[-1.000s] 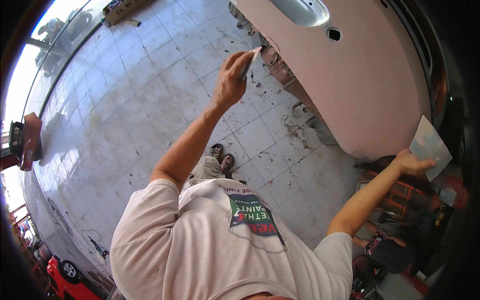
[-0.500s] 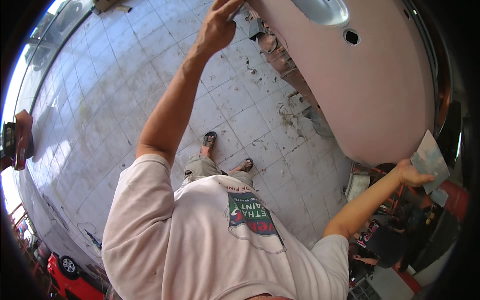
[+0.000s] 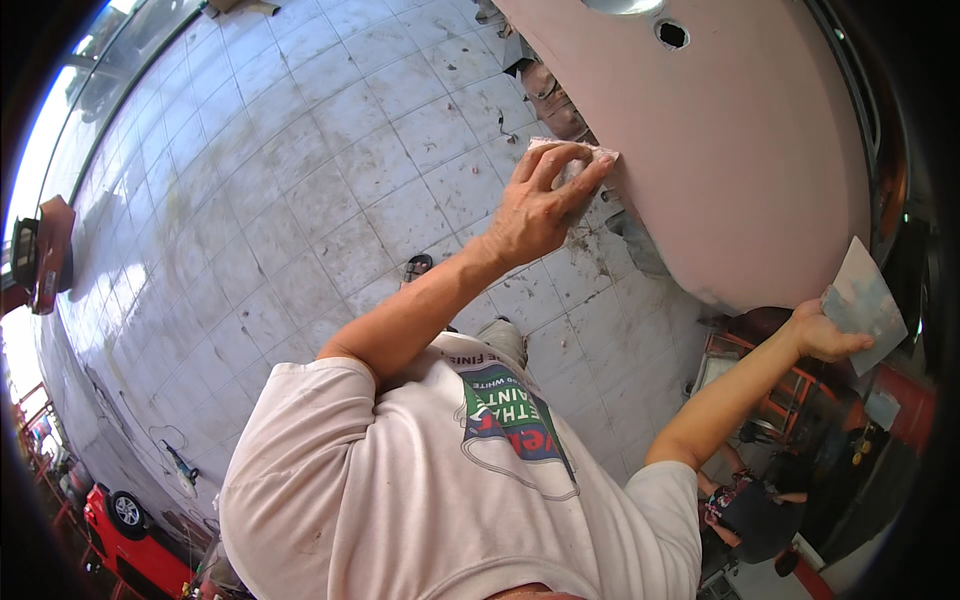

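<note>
The head camera, worn on the person's head as the left of a side-by-side pair, looks steeply down over the front of the pale T-shirt point(image 3: 400, 480), which lies nearest and fills the lower middle. Its wide fisheye lens takes in, at middle range, the left hand point(image 3: 540, 208) near the centre and the right hand point(image 3: 822, 333) toward the right edge, with the tiled floor point(image 3: 330, 200) farther below and a pink car body panel point(image 3: 740, 150) at upper right. Straight edges bow toward the dark curved rim, where a far-off red car point(image 3: 140, 545) shows small and tilted at lower left.
</note>
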`<act>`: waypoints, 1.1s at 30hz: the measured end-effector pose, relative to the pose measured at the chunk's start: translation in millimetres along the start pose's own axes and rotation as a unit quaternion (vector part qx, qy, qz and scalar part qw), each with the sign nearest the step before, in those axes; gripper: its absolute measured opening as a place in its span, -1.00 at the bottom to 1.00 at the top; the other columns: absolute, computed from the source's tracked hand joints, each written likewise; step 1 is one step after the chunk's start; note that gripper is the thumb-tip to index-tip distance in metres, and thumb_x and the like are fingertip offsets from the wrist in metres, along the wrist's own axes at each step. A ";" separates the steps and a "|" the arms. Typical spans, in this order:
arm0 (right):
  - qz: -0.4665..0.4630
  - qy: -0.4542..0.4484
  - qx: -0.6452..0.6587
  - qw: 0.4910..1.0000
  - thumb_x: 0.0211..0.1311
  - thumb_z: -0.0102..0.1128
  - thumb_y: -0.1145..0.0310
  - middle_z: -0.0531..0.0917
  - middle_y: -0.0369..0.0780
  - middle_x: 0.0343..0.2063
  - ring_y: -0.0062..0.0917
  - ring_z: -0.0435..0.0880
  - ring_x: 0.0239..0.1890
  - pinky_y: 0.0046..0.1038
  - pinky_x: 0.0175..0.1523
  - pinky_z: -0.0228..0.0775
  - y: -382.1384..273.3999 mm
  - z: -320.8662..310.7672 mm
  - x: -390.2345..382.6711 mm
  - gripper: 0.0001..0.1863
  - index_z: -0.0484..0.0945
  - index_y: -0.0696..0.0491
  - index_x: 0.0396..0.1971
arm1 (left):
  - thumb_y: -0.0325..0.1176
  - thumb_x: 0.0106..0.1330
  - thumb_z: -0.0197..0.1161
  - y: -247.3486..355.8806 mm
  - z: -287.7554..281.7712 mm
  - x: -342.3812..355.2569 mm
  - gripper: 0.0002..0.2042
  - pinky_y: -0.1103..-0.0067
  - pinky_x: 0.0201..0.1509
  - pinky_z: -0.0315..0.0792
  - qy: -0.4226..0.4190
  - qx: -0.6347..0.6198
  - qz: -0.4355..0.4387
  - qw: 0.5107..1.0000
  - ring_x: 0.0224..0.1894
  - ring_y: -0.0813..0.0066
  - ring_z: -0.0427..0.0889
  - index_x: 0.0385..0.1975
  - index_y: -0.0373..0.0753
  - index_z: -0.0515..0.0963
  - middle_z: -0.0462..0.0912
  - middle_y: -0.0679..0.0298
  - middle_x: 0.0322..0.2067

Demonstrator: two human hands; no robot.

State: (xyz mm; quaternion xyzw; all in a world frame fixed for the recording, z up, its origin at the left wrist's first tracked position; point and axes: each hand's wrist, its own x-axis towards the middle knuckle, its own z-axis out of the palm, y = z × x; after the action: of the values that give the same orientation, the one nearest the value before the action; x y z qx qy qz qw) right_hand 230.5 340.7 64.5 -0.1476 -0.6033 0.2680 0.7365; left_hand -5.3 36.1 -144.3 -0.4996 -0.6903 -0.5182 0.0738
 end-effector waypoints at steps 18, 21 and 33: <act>0.085 0.000 0.062 0.994 0.64 -0.02 -0.21 0.35 0.11 0.50 0.00 0.47 0.47 0.04 0.52 0.46 -6.2 9.1 -18.0 -0.08 0.08 0.28 0.59 | -0.67 0.35 0.29 -39.7 30.9 -45.5 -0.32 0.27 0.33 0.58 0.114 -0.071 -0.189 0.973 0.23 0.00 0.63 0.51 -0.11 0.47 0.58 0.03 0.28; 0.067 0.016 0.076 0.995 0.54 0.14 -0.18 0.35 0.08 0.51 0.02 0.46 0.48 0.06 0.54 0.40 -7.6 10.0 -15.0 -0.08 0.19 0.28 0.55 | -0.75 0.29 0.16 -120.2 -39.0 25.4 -0.27 0.30 0.33 0.59 0.182 -0.005 -0.139 0.973 0.26 0.01 0.64 0.50 -0.07 0.48 0.55 0.03 0.29; 0.064 0.035 0.067 0.995 0.51 0.17 -0.16 0.38 0.05 0.49 0.02 0.44 0.49 0.09 0.59 0.30 -3.6 -3.6 -7.2 -0.10 0.22 0.22 0.56 | -0.74 0.26 0.12 -199.7 -120.1 150.1 -0.25 0.30 0.44 0.56 0.070 0.015 -0.107 0.992 0.35 0.05 0.61 0.45 0.11 0.56 0.61 0.08 0.31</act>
State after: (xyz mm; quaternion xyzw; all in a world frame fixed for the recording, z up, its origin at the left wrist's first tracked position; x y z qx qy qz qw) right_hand 233.9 334.0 59.8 -0.1453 -0.5474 0.3489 0.7466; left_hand -281.7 40.6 -125.2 -0.3842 -0.7406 -0.5462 0.0741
